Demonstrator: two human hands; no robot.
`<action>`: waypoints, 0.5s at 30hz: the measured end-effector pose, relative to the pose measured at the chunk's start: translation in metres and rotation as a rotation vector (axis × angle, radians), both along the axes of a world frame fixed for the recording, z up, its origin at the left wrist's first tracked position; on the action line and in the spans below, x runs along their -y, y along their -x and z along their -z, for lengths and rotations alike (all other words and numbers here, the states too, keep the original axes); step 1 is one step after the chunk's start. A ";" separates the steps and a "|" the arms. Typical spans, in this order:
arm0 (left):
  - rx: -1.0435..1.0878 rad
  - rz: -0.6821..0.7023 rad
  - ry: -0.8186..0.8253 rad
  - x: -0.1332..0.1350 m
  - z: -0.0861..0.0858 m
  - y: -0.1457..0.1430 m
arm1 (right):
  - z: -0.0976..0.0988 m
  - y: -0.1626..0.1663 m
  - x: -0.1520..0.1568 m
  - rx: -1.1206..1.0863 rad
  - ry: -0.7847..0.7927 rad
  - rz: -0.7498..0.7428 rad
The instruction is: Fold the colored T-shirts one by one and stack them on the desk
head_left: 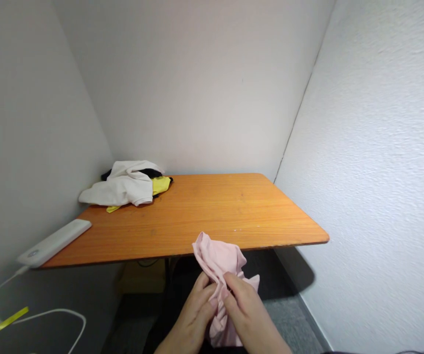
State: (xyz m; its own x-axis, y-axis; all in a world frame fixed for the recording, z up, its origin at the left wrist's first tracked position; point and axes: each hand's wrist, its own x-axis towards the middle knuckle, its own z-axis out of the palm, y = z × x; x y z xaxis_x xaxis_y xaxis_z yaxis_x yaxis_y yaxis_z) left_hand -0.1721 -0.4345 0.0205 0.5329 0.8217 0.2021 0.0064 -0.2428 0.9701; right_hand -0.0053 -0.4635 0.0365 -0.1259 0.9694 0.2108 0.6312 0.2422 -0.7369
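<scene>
A crumpled piece of pink cloth (227, 253), perhaps a garment, is bunched up in front of me at the near edge of the table. My left hand (196, 312) grips its gathered edge from the left, thumb on top. From the right, my right hand (244, 306) pinches the same folds between thumb and fingers. Both hands are close together, below the table's edge and over my lap. The cloth's upper part sticks up past the fingers, and its lower end hangs between the wrists.
A wooden table (212, 211) stands against the walls. At its back left lies a heap of white, yellow and black clothes (127, 187). A white power bank (55, 243) with a white cable (49, 312) rests on the left edge. A textured wall (374, 162) borders the right side.
</scene>
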 end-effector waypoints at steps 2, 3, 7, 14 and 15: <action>0.005 0.019 -0.023 0.001 -0.005 -0.001 | -0.003 0.001 0.002 0.032 -0.028 0.025; -0.005 0.033 -0.035 0.002 -0.008 -0.001 | -0.004 0.001 0.004 0.051 -0.034 0.031; 0.007 -0.012 -0.039 0.006 -0.015 -0.001 | -0.011 -0.008 0.004 0.096 -0.047 0.032; 0.381 -0.553 0.203 -0.044 -0.029 0.033 | -0.063 -0.095 -0.008 -0.009 -0.257 0.534; 0.440 -0.564 0.223 -0.057 -0.037 0.041 | -0.078 -0.111 -0.011 -0.018 -0.287 0.584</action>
State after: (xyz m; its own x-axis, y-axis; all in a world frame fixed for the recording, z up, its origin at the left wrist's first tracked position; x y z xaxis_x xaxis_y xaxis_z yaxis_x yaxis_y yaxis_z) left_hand -0.2134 -0.3774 0.0571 -0.0724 0.9928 0.0957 -0.3282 -0.1143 0.9377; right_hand 0.1053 -0.4529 0.1145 0.4110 0.7821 0.4683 0.7068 0.0511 -0.7056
